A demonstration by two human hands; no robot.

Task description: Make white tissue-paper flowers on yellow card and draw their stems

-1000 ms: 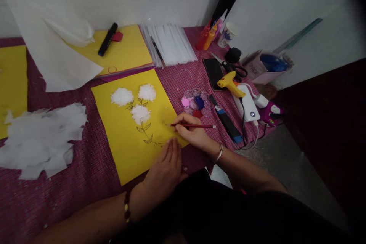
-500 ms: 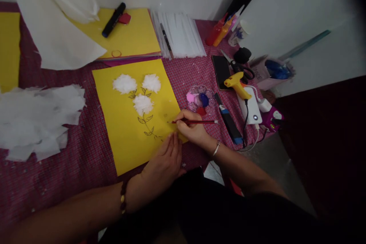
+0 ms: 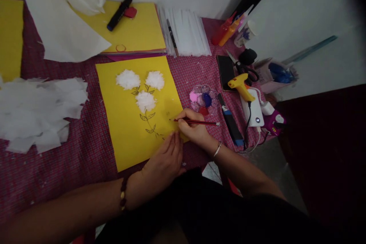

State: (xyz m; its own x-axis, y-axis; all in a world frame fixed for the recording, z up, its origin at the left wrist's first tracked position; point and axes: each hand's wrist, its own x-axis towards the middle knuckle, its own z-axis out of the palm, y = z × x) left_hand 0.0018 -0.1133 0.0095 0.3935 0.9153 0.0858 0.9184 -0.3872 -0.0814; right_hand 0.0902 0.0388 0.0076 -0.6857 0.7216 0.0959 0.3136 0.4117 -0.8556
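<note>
A yellow sheet of paper (image 3: pixel 122 137) lies in front of me on a checked tablecloth. Three fluffy white flowers (image 3: pixel 145 101) sit on it, with a drawn stem and leaves (image 3: pixel 150 124) running down from the lowest one. My right hand (image 3: pixel 194 127) is closed round a dark red pencil (image 3: pixel 207 123), its tip at the paper right of the drawing, by a faint smudge. My left hand (image 3: pixel 166 158) rests flat on the paper's lower right edge, fingers stretched out and holding nothing.
A paint palette (image 3: pixel 204 100) is right of the sheet, then a box cutter (image 3: pixel 231 126), a yellow glue gun (image 3: pixel 241 85), scissors (image 3: pixel 247 72) and a power bank (image 3: pixel 253 110). White paper pieces (image 3: pixel 40 110) are heaped at left. A black marker (image 3: pixel 119 13) lies behind.
The whole view has shifted slightly, so the table things appear a little to the right and higher. Both hands keep almost the same pose, the pencil tip still near the smudge.
</note>
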